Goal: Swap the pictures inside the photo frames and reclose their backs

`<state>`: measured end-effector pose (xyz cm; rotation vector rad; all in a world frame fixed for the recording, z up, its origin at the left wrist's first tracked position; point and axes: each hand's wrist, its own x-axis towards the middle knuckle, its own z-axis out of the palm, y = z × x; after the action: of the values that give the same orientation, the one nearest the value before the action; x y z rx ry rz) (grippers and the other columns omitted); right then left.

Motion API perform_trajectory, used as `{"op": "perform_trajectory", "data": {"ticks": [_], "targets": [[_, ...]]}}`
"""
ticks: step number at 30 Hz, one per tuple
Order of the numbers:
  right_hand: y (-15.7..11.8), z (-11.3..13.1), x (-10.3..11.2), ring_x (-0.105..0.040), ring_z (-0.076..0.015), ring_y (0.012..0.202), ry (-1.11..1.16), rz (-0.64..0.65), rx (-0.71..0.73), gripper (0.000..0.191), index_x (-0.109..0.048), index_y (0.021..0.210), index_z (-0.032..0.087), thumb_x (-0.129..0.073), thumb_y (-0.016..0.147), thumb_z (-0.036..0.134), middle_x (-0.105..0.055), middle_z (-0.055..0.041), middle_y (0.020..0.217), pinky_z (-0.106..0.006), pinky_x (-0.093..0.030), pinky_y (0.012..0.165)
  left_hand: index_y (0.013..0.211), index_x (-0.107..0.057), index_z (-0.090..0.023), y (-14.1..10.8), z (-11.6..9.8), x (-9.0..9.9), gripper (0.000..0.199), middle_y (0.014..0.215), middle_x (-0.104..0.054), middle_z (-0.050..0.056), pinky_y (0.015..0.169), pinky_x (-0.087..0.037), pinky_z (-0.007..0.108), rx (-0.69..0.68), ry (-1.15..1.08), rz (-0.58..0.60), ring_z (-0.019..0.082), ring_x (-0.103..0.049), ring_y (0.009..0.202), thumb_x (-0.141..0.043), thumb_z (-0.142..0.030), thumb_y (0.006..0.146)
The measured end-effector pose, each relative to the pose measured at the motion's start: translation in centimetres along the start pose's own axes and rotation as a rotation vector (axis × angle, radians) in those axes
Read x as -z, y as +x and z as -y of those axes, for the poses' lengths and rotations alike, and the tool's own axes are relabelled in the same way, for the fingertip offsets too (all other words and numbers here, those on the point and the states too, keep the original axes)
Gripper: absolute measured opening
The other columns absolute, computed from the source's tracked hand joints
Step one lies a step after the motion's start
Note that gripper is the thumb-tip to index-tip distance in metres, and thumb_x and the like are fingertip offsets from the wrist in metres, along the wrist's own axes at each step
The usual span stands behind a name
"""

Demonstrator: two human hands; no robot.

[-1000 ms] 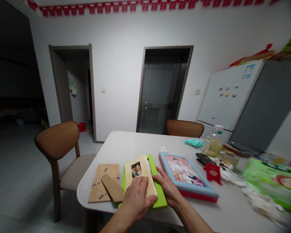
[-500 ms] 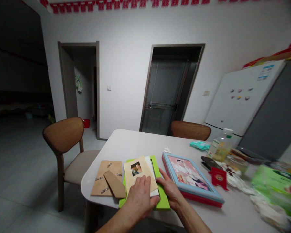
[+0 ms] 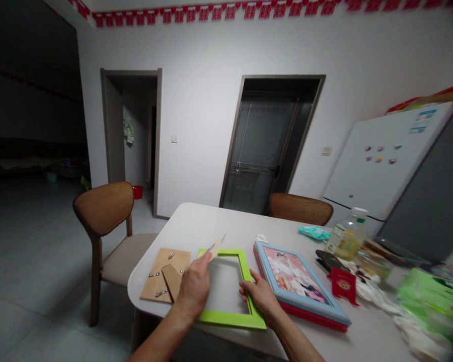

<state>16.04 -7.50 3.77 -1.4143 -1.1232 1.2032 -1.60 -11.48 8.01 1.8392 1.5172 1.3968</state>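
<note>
My left hand [image 3: 194,287] is closed on a cream photo card [image 3: 217,247], which is tilted up almost edge-on above the left side of a green picture frame [image 3: 232,319]. My right hand [image 3: 259,296] pinches the frame's right side between thumb and fingers. Through the frame's opening the pale tabletop shows. To the left lies a brown backing board [image 3: 159,266] with small metal clips and a stand flap [image 3: 171,280], partly covered by my left hand. Right of my right hand rests a blue picture frame [image 3: 299,275] on top of a red one [image 3: 313,315].
On the table's right side are a clear bottle [image 3: 349,232], a dark wallet-like item [image 3: 327,260], a red packet [image 3: 344,285], crumpled tissues [image 3: 377,297] and a green package [image 3: 430,291]. A teal packet [image 3: 313,233] lies farther back. Wooden chairs [image 3: 104,208] stand around the table [image 3: 184,221].
My left hand has lifted the photo card off the green frame and tipped it edge-on to the left. The white sheet is no longer visible in the frame. My right hand stays at its right side.
</note>
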Motion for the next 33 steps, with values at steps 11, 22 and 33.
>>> {"op": "perform_trajectory", "data": {"ticks": [11, 22, 33], "targets": [[1.7, -2.5, 0.7, -0.052, -0.026, 0.098, -0.799, -0.129, 0.405, 0.041, -0.057, 0.1, 0.004, -0.048, 0.062, 0.016, -0.058, -0.0188, 0.102, -0.033, -0.033, 0.09, 0.083, -0.055, -0.014, 1.2, 3.8, 2.4, 0.027, 0.068, -0.065, 0.003, 0.064, -0.047, 0.03, 0.287, -0.851, -0.446, 0.02, -0.062, 0.07, -0.053, -0.031, 0.063], [-1.9, 1.8, -5.2, -0.06, -0.0196, 0.077, 0.666, 0.095, 0.058, 0.026, -0.051, 0.08, 0.019, -0.057, 0.06, 0.034, -0.065, -0.0023, 0.078, -0.03, -0.047, 0.064, 0.085, -0.055, -0.014, -1.3, 1.0, -1.0, 0.024, 0.079, -0.066, 0.007, 0.072, -0.046, 0.031, 0.397, -1.27, -0.275, 0.021, -0.061, 0.08, -0.058, -0.018, 0.061], [-1.5, 2.5, -1.7, -0.061, -0.0193, 0.068, 0.281, 0.201, 0.062, 0.025, -0.051, 0.084, 0.017, -0.05, 0.065, 0.033, -0.065, -0.0029, 0.069, -0.025, -0.045, 0.055, 0.087, -0.058, -0.013, -1.3, 1.4, 1.2, 0.029, 0.077, -0.066, 0.007, 0.06, -0.046, 0.026, 0.538, -1.049, 0.331, 0.019, -0.062, 0.071, -0.06, -0.02, 0.059]]}}
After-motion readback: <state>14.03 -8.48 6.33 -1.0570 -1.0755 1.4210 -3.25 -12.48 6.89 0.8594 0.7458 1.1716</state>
